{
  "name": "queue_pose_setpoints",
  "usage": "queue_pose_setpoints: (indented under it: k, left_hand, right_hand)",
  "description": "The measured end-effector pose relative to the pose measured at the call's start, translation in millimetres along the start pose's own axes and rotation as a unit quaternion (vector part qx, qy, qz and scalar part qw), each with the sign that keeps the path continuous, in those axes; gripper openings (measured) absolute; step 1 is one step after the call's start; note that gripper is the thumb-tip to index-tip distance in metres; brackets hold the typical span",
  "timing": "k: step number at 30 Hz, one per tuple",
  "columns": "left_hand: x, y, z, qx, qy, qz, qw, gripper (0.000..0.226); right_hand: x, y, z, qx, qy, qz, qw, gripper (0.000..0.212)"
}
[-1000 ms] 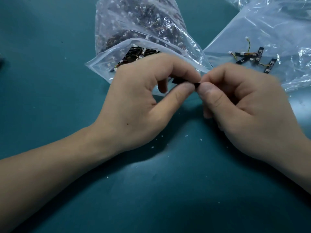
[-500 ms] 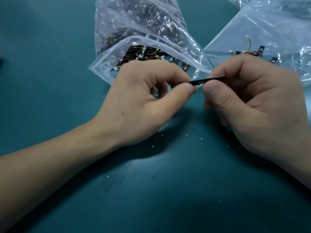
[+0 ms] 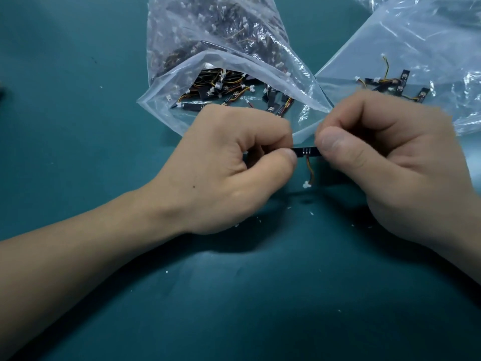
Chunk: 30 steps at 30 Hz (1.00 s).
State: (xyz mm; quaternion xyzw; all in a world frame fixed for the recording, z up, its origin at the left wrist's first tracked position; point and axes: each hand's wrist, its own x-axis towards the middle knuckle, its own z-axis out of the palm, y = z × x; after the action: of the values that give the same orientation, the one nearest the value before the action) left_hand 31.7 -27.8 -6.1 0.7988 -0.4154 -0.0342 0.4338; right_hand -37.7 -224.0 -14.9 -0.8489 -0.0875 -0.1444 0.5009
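While both hands pinch it, the black strip (wire dangling) lies level.

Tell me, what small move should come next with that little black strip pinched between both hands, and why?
Probably the left hand releases its grip, and the right hand carries the small black circuit strip to the clear plastic bag on the right. Both hands pinch the strip's ends, its orange-yellow wire with white plug hangs free, and a few similar strips lie at that bag.

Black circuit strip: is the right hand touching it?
Touching. The head view shows the right hand pinching one end of the black circuit strip between thumb and forefinger.
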Motion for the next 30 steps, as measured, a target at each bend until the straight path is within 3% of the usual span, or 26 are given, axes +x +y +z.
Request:
queue_pose_setpoints:
  k: [6, 14, 30]
  left_hand:
    - [-0.5, -0.1, -0.4, -0.029, 0.028, 0.011, 0.999, 0.011]
    - [0.2, -1.8, 2.5, -0.008, 0.096, 0.038, 0.995, 0.016]
    - [2.8, -3.7, 1.1, -0.052, 0.083, 0.030, 0.995, 0.008]
  right_hand:
    - [0.0, -0.1, 2.6, -0.023, 0.008, 0.002, 1.000, 0.021]
    - [-1.4, -0.1, 3.3, 0.026, -0.007, 0.000, 1.000, 0.014]
    - [-1.3, 1.6, 1.7, 0.011, 0.015, -0.015, 1.000, 0.011]
